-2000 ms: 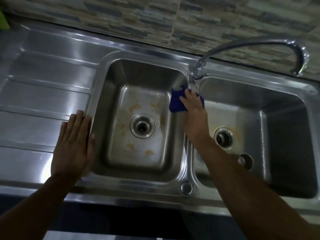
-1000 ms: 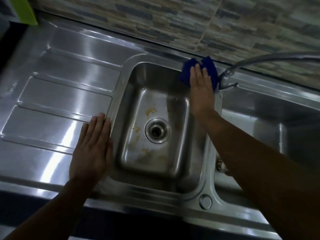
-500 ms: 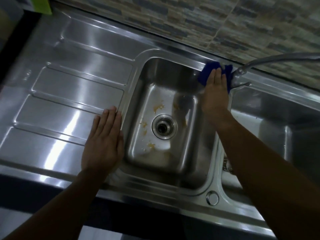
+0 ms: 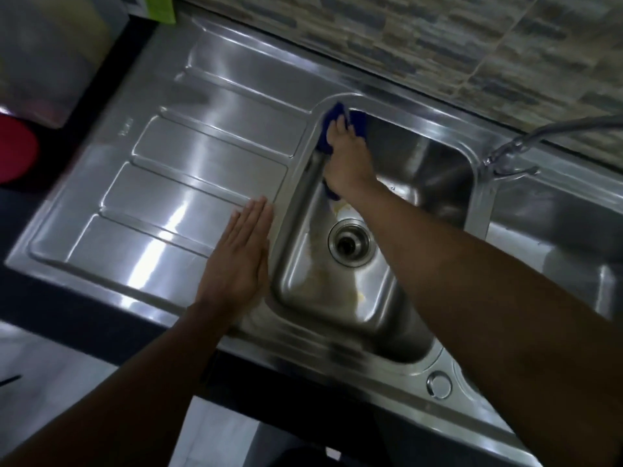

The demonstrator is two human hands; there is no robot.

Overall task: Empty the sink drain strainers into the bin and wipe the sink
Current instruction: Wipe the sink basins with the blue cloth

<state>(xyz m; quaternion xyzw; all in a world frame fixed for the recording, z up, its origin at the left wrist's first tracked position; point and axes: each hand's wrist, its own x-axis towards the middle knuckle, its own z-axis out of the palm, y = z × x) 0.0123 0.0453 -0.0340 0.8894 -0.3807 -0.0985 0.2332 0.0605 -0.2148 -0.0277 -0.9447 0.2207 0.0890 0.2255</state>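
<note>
A steel double sink fills the view. My right hand [image 4: 347, 163] presses a blue cloth [image 4: 358, 122] against the far left corner of the left basin [image 4: 435, 170]. That basin's floor carries yellowish smears around its open round drain [image 4: 350, 243]. My left hand [image 4: 241, 261] lies flat, fingers together, on the drainboard [image 4: 188, 183] right beside the basin's left rim, holding nothing. The right basin [image 4: 553, 224] is only partly in view, its drain hidden behind my right forearm.
A curved tap [image 4: 512, 153] stands on the ridge between the basins, against a tiled wall [image 4: 438, 38]. A red round object [image 4: 15, 153] sits left of the counter. A round plugged hole [image 4: 439, 385] marks the front rim. Floor tiles show below the counter edge.
My right hand has slid the blue cloth leftward from the tap base along the back of the left basin to its far left corner. The view has shifted left. My left hand stays planted.
</note>
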